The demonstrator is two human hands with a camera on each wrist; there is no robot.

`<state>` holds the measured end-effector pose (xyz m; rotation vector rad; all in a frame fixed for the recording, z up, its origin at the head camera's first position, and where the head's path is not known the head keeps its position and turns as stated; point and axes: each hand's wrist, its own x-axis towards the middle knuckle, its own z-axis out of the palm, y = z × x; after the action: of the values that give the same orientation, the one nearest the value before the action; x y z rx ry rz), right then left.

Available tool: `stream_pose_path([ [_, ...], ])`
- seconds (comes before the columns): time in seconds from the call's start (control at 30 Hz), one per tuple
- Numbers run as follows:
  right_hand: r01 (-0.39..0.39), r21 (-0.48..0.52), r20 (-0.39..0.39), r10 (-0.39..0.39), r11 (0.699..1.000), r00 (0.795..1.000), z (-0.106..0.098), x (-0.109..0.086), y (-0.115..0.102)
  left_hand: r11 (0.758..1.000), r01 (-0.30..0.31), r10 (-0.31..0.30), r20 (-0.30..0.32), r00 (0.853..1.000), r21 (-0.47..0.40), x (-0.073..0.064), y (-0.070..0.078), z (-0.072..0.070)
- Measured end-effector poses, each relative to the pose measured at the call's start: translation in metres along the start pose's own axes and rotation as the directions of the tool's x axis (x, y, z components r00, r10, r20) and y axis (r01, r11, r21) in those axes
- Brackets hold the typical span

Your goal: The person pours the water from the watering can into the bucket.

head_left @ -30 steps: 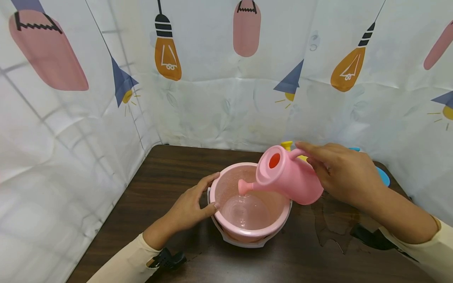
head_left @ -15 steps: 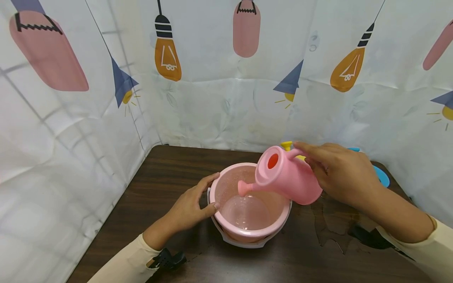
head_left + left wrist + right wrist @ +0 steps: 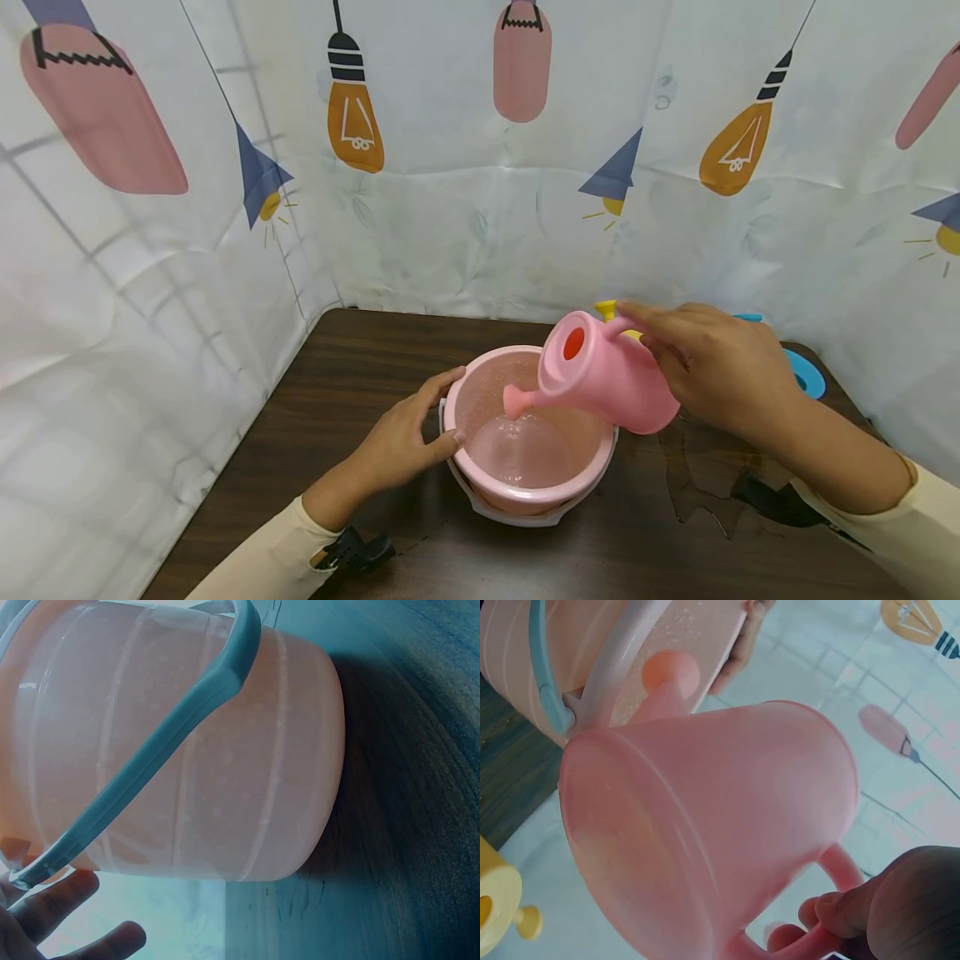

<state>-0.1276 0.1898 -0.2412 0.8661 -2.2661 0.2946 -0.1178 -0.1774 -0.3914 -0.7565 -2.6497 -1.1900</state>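
My right hand [image 3: 720, 367] grips the handle of a pink watering can [image 3: 618, 379], tilted with its spout toward the left. The spout's round rose [image 3: 516, 402] hangs over the opening of a pink bucket [image 3: 525, 493]. Shallow water [image 3: 517, 454] with bright ripples lies in the bottom. At the bucket's left side, my left hand [image 3: 397, 437] holds the rim, thumb and index fingertip on it. In the left wrist view, the bucket handle [image 3: 150, 769] slants down across the wall and two fingertips show beneath. From the right wrist view, the can's handle [image 3: 840, 870] passes between thumb and fingers.
A yellow spouted vessel [image 3: 495, 900] stands behind the can, mostly hidden in the head view. Partly behind the right hand is a blue object [image 3: 806, 373]. Spilled water [image 3: 697, 492] wets the dark wooden table [image 3: 375, 350]. A printed curtain [image 3: 465, 225] hangs behind.
My right hand and the watering can have drifted slightly left, uncovering more of the blue object. The ripples in the bucket have shifted. My left hand and the bucket stay put.
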Motion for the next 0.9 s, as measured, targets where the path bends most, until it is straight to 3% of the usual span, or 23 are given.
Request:
stream_pose_path([
  [0.9,0.038,0.046,-0.035,-0.037,0.998,0.999,0.006,0.006,-0.010,1.000,-0.009,0.009,-0.004,1.000,0.003,0.000,-0.004,0.001],
])
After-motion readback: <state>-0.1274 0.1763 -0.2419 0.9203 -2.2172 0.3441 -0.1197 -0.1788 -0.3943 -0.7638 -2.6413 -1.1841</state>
